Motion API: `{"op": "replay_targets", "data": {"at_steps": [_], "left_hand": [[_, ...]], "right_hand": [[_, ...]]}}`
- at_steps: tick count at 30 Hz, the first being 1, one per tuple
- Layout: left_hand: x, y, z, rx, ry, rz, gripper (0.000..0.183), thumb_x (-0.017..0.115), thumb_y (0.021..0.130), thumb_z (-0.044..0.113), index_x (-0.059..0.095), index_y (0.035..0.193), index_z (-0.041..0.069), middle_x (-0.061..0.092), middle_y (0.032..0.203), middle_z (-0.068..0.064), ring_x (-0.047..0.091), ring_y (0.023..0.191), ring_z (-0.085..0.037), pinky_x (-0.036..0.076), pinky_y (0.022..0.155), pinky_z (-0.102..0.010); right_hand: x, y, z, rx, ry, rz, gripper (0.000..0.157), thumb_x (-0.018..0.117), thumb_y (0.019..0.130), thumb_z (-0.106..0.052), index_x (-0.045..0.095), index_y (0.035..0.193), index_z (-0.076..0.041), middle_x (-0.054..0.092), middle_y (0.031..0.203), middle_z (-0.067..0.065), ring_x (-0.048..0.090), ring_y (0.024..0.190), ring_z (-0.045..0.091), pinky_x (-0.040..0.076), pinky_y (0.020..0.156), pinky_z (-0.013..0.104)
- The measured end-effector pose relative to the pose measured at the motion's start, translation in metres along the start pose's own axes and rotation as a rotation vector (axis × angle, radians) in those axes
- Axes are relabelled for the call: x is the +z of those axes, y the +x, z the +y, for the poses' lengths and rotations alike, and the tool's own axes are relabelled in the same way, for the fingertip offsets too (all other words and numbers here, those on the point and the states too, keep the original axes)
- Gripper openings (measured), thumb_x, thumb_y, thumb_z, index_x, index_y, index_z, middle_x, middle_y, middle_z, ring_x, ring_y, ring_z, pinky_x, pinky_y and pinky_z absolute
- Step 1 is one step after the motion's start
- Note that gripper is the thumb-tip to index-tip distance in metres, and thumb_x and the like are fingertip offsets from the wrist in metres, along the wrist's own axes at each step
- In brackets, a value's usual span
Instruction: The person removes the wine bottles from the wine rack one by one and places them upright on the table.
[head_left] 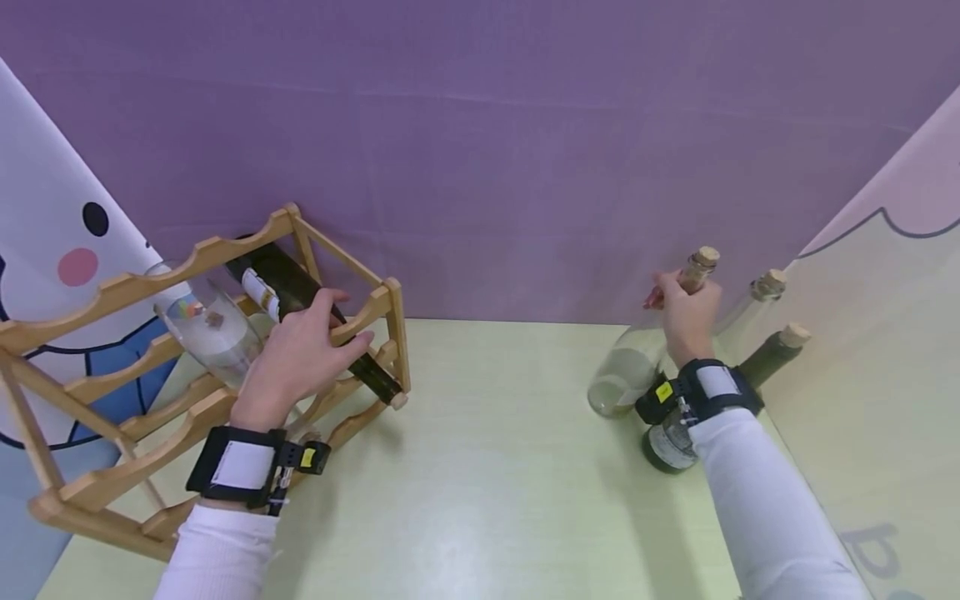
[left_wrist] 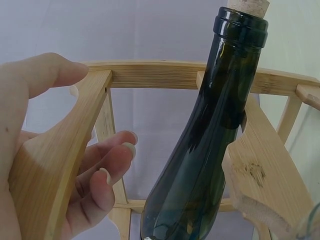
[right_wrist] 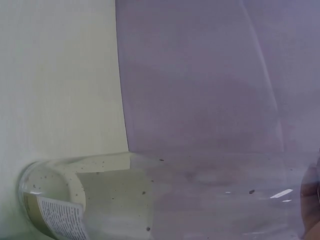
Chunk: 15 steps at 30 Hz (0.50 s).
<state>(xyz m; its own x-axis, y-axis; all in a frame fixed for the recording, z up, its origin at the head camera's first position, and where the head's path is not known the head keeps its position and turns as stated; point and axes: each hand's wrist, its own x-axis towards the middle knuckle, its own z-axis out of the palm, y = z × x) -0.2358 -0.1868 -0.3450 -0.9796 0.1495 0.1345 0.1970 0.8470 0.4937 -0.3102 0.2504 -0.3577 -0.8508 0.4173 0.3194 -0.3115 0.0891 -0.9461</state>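
A wooden wine rack [head_left: 217, 408] stands at the left. My left hand [head_left: 307, 342] grips its front upper rail, the thumb on one side and curled fingers [left_wrist: 105, 170] on the other. Beside these fingers a dark green corked wine bottle [left_wrist: 200, 135] lies tilted in the rack, with space between bottle and fingertips. At the right, my right hand [head_left: 688, 315] holds the neck of a corked clear glass bottle [head_left: 626, 375], its base at the table. In the right wrist view this clear bottle [right_wrist: 200, 200] carries a printed label, and the hand is mostly hidden.
A clear bottle [head_left: 217, 333] lies in the rack. Next to my right hand stand another corked clear bottle [head_left: 750, 308] and a green corked bottle [head_left: 772, 358], partly hidden by the wrist. A purple backdrop [head_left: 510, 208] rises behind the pale table [head_left: 495, 467].
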Motion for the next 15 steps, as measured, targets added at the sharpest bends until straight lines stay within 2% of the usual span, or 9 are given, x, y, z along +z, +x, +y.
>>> {"op": "replay_targets", "data": {"at_steps": [7,15], "left_hand": [[-0.0006,0.0008,-0.0001,-0.003,-0.001,-0.007,0.069,0.059,0.091,0.042,0.037,0.140,0.000,0.067,0.100,-0.024,0.058,0.059,-0.023,0.044,0.044,-0.029],[-0.0018,0.0007,0.0002,-0.009,0.000,-0.006,0.069,0.058,0.091,0.043,0.037,0.140,0.000,0.067,0.094,-0.021,0.058,0.058,-0.023,0.044,0.044,-0.028]], "right_hand": [[-0.0051,0.0030,0.0003,0.002,0.003,0.050,0.030,0.061,0.088,-0.001,0.057,0.059,-0.009,0.057,0.046,-0.008,0.056,0.043,0.008,0.050,0.045,0.016],[-0.0081,0.0059,0.0000,0.000,-0.034,0.050,0.028,0.063,0.089,-0.005,0.059,0.062,-0.007,0.058,0.048,-0.007,0.056,0.045,0.009,0.050,0.048,0.015]]}}
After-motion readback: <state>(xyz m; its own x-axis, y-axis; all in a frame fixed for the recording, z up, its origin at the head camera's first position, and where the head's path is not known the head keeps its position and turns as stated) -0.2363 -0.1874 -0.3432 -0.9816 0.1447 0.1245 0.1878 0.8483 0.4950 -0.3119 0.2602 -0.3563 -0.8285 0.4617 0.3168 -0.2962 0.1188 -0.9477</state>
